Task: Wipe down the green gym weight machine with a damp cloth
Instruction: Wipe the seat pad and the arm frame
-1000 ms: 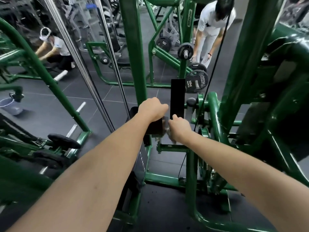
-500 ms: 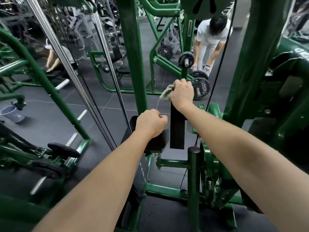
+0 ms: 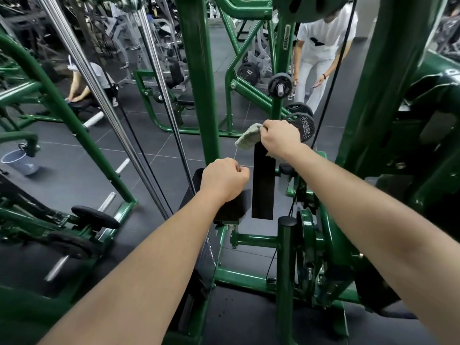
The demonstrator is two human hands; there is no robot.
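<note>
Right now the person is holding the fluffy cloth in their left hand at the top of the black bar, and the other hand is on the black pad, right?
Not quite. The head view shows the cloth held in the right hand, at the top of the black bar. The left hand is the one on the black pad.

The floor is being covered by dark grey tiles. A pale bucket is being kept at the left. Further green frames and weight plates are being lit evenly behind, where two people in white are bending.
</note>
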